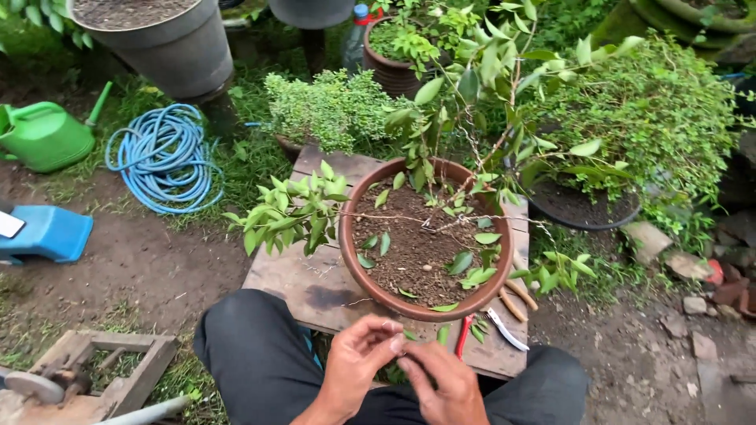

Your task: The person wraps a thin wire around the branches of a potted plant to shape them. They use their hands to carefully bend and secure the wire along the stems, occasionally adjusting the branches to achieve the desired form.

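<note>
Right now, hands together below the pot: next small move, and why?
Probably lift both hands toward the brown pot. The left hand and right hand meet fingertip to fingertip over the lap, seemingly pinching something too small to identify. The small tree and the red-handled cutters on the wooden board sit untouched just ahead.

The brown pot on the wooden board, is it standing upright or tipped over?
Upright. The brown pot sits flat on the wooden board, its rim facing up, soil level inside and the small tree rising from it.
</note>
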